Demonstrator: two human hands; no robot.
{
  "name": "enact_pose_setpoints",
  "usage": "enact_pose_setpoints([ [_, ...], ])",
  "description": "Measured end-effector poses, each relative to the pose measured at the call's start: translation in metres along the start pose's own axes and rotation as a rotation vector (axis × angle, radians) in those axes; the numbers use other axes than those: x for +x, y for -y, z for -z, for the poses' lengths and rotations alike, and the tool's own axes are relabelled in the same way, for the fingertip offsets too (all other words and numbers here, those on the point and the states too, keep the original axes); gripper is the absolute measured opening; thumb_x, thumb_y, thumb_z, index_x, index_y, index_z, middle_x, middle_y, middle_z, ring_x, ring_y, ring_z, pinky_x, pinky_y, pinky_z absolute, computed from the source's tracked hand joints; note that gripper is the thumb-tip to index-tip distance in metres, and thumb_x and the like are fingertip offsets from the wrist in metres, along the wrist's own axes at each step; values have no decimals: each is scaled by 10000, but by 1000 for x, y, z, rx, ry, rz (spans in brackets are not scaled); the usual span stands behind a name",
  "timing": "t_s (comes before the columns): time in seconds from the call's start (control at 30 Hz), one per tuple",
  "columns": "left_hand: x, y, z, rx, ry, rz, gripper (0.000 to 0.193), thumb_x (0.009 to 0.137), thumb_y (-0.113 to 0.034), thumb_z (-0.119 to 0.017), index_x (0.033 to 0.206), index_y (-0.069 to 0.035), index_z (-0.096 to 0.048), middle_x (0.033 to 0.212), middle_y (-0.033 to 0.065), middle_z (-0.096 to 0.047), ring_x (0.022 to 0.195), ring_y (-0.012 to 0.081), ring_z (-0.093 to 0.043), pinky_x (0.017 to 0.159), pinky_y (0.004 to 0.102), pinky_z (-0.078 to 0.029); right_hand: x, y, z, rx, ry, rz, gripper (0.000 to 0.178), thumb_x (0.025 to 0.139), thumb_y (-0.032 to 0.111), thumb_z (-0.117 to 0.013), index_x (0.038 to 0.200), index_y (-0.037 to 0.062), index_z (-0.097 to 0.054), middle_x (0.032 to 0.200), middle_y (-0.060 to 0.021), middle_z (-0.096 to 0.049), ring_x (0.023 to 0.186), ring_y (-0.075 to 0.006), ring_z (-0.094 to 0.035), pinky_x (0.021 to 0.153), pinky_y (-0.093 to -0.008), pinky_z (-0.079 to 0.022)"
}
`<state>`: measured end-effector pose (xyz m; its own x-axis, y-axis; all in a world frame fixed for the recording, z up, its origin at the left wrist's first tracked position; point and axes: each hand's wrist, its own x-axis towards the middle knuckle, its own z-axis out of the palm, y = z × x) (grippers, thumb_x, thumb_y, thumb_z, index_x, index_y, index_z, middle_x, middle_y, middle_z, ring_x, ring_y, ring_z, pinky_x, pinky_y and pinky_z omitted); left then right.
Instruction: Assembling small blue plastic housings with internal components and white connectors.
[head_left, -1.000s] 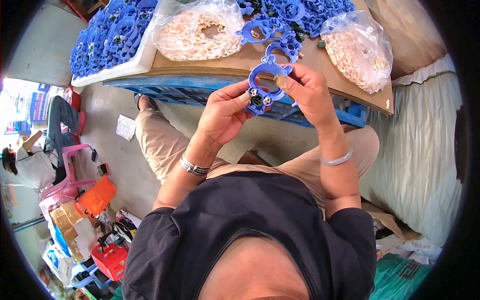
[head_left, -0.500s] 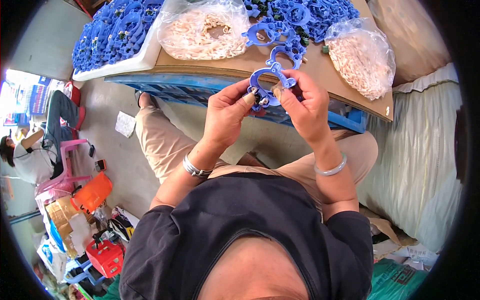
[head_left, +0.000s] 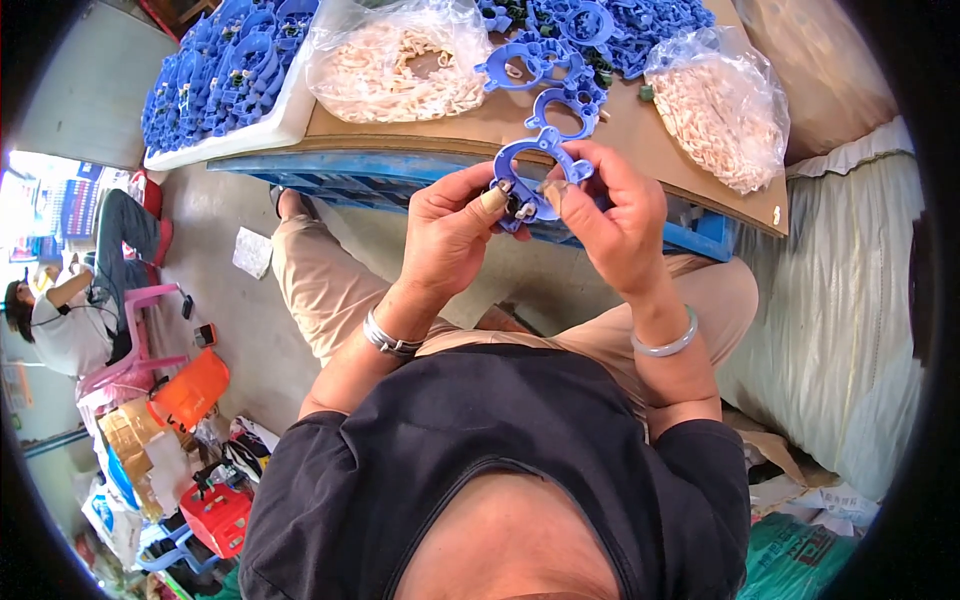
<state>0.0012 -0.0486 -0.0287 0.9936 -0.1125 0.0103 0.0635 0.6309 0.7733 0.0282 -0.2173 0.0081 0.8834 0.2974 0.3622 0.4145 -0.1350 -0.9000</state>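
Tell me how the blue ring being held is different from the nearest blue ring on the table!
The held ring is up in the left hand and right hand; the table ring lies on brown cardboard. Fingers hide some of the held ring, but no hand touches the table ring. Both are blue with a big round opening.

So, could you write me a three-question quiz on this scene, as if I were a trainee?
1. What do the left hand and right hand hold between them?
2. True or false: the white tray lies to the left of both clear bags.
3. Which wrist wears the single smooth bangle: A, left; B, right?

Key: 1. A blue plastic ring. 2. True. 3. B.
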Motion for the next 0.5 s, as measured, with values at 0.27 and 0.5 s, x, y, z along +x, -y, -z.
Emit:
enact_pose_setpoints([
  [0.27,-1,9,0,153,1,-161,373,801,-70,-581,1145,37,-484,1049,119,-570,912,201,-570,740,341,-504,-1,-11,-2,152,-57,-46,222,791,10,-526,1011,-20,-541,848,-32,-595,700,-41,-502,615,-168,-409],
  [0.5,-8,6,-3,315,70,-333,363,814,-91,-579,1149,15,-488,1030,56,-519,900,144,-532,712,301,-506,-6,-15,-8,6,-83,221,270,783,-4,-525,1052,-16,-511,894,-60,-595,772,-75,-533,677,-204,-437],
])
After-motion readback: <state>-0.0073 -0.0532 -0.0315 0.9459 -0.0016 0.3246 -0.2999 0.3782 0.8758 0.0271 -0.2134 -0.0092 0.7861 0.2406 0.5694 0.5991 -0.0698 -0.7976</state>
